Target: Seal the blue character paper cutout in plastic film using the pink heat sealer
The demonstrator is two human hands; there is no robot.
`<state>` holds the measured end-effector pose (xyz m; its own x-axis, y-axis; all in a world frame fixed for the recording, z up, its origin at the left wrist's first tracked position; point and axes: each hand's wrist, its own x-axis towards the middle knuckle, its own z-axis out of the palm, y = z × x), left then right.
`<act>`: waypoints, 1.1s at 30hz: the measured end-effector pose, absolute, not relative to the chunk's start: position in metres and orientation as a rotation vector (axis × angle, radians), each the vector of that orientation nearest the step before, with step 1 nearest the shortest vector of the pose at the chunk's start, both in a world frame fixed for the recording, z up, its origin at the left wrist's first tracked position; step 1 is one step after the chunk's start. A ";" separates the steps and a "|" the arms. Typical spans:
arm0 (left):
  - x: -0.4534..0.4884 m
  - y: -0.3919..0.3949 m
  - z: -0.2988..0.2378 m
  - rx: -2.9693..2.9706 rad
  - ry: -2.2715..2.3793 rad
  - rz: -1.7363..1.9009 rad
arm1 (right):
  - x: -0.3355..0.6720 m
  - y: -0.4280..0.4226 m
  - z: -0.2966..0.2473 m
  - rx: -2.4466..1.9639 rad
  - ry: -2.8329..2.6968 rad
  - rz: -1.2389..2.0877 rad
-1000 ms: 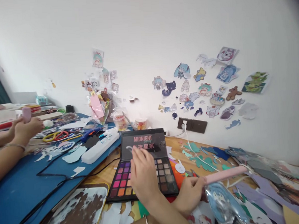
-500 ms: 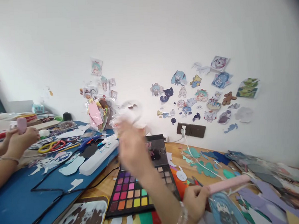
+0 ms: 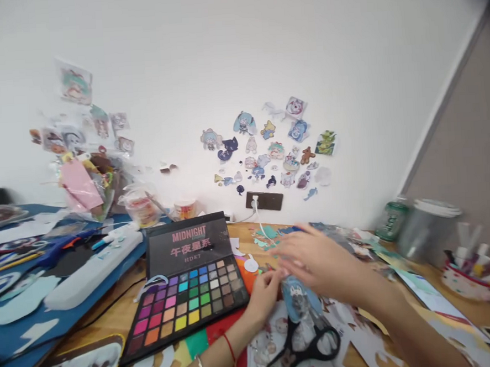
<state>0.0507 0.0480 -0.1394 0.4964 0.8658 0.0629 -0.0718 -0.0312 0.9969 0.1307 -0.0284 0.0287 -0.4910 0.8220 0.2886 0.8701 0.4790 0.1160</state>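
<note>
Now that the right hand (image 3: 316, 254) has moved from the open black eyeshadow palette (image 3: 187, 289) to the left hand (image 3: 263, 297), both appear engaged together: right fingers extended, left narrowed, any grip undeterminable. The clear-wrapped blue-haired figure (image 3: 299, 299) lies just below them.

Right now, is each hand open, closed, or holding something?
Left bare hand: fingers curled; anything held cannot be told.
Right bare hand: fingers extended near the left's; grip cannot be told.

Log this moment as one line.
left hand and right hand: close together | held item: unclear | nearby: blue packet, black scissors, open palette
</note>
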 end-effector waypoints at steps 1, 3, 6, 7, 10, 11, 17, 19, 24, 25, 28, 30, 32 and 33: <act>0.051 0.048 -0.138 1.411 0.731 0.886 | 0.149 -0.029 0.031 -1.587 -2.417 -0.390; 0.050 0.048 -0.132 1.439 0.703 0.904 | 0.178 -0.026 0.028 -1.831 -2.198 -0.381; 0.042 0.050 -0.112 1.520 0.680 0.966 | 0.203 -0.016 0.015 -1.987 -2.045 -0.372; 0.037 0.051 -0.103 1.553 0.675 0.987 | 0.206 -0.012 0.010 -2.011 -2.020 -0.366; 0.022 0.054 -0.076 1.664 0.669 1.031 | 0.205 -0.003 0.001 -2.072 -1.936 -0.343; 0.017 0.054 -0.069 1.704 0.669 1.034 | 0.202 -0.001 -0.001 -2.086 -1.916 -0.332; 0.007 0.051 -0.047 1.866 0.658 0.926 | 0.187 0.000 -0.006 -2.113 -1.891 -0.238; 0.007 0.049 -0.045 1.884 0.652 0.891 | 0.186 0.000 -0.005 -2.145 -1.886 -0.225; 0.005 0.046 -0.041 1.886 0.662 0.827 | 0.183 -0.004 0.001 -2.257 -1.874 -0.314; 0.005 0.046 -0.041 1.885 0.670 0.827 | 0.182 -0.005 0.001 -2.272 -1.868 -0.334; 0.002 0.046 -0.043 1.878 0.683 0.836 | 0.177 -0.008 0.003 -2.309 -1.817 -0.361; -0.001 0.046 -0.043 1.860 0.680 0.836 | 0.175 -0.008 0.002 -2.316 -1.770 -0.378; -0.003 0.046 -0.040 1.865 0.681 0.814 | 0.175 -0.007 0.002 -2.294 -1.731 -0.394; -0.004 0.046 -0.037 1.879 0.684 0.796 | 0.175 -0.007 0.002 -2.275 -1.713 -0.399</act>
